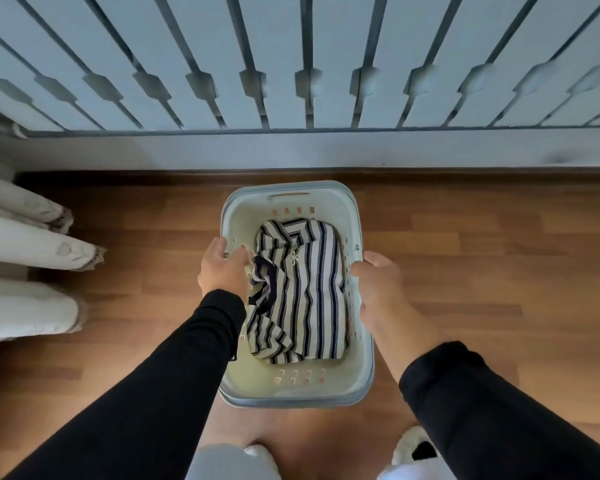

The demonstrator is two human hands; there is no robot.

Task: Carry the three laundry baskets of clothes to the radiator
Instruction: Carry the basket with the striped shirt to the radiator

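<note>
Basket (293, 202) long axis points toward radiator (291, 64), apparently level.

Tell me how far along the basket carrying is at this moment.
Done: nothing certain; no other baskets show. In hand: one laundry basket holding a striped garment, gripped on its sides by the left hand and right hand, near the radiator. Left: release it; the others, if pending.

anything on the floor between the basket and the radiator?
Nothing visible. Bare wood floor runs from the basket's far rim to the wall under the radiator. The curtain folds sit off to the left, clear of that path.
</note>
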